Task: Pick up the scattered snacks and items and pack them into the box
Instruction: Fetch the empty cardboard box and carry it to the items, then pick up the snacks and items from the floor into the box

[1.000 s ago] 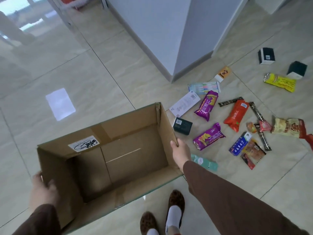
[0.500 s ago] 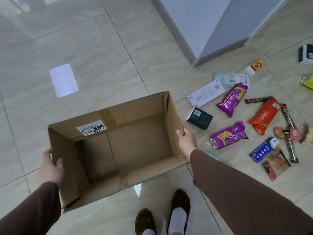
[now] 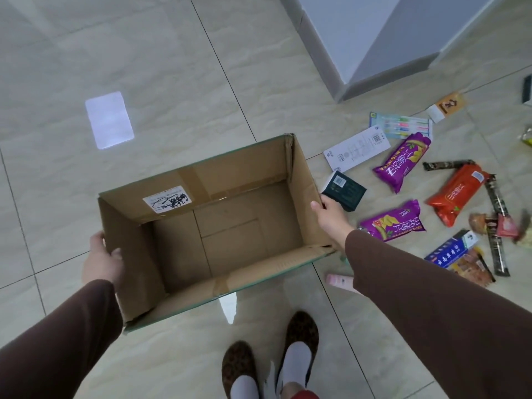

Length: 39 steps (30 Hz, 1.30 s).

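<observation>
An open cardboard box (image 3: 244, 171) with nothing inside is held between my two hands above the tiled floor. My left hand (image 3: 102, 259) grips its left wall, thumb over the rim. My right hand (image 3: 331, 217) grips the right wall. Right of the box, snacks lie scattered on the floor: two purple packets (image 3: 401, 161) (image 3: 393, 221), an orange-red packet (image 3: 454, 194), a small dark box (image 3: 344, 191), a blue box (image 3: 449, 249), a white card (image 3: 355, 149) and a pen pack (image 3: 401, 126).
A grey wall corner (image 3: 345, 90) juts in behind the items. Dark stick packets (image 3: 495, 197), small wrapped sweets (image 3: 495, 226) and an orange-white sachet (image 3: 447, 106) lie further right. A pink-capped tube (image 3: 339, 280) peeks out under my right sleeve. My feet (image 3: 270, 361) stand just behind the box.
The box has shifted slightly right and nearer the snacks, with both hands still gripping its walls. The view has tilted further down, cutting off the far items.
</observation>
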{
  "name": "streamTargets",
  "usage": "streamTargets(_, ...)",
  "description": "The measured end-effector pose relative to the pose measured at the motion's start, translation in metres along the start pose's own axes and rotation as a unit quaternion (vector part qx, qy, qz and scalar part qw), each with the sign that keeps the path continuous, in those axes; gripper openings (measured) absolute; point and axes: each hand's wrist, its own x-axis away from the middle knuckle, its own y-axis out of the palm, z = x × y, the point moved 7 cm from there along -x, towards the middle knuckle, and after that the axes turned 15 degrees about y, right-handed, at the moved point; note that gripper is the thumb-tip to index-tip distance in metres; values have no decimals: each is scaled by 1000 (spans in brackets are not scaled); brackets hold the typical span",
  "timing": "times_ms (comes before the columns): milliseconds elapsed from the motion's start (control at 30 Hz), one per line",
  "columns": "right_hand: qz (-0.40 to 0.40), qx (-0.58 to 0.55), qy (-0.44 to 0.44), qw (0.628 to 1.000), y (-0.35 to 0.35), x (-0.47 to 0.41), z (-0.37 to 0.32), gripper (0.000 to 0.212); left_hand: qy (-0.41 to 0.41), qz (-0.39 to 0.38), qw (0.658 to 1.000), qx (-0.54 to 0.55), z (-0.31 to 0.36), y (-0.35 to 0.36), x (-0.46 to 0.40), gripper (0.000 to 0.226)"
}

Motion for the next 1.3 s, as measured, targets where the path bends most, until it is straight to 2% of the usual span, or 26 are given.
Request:
streamTargets(133,-13,-34,-20,999,6,-2,-17,47,2,12,1000,-6,-2,-10,-15,46)
streamTargets(433,-8,-37,-43,998,-2,-39,-28,44,29,8,999,14,20,6,-46,48)
streamTargets(533,-17,-6,-56,998,-2,-37,-24,49,30,8,999,11,29,5,-40,61)
streamTargets(633,43,53,-78,995,-15,-15,-22,60,122,31,991,-42,63,0,-25,80)
streamTargets(700,89,83,-100,988,-28,11,-21,62,192,-3,978,-76,100,5,-1,83)
streamTargets(767,113,120,-130,978,-39,40,-17,61,257,-59,963,-58,145,15,31,82)
streamTargets(933,139,156,-166,964,-86,126,27,58,396,-171,898,-87,258,31,122,76)
streamTargets(1100,162,128,-108,973,-150,185,106,65,449,-238,855,-106,337,53,212,74)
streamTargets(1300,195,81,-25,977,-225,212,211,67,510,-295,797,-130,409,99,316,75)
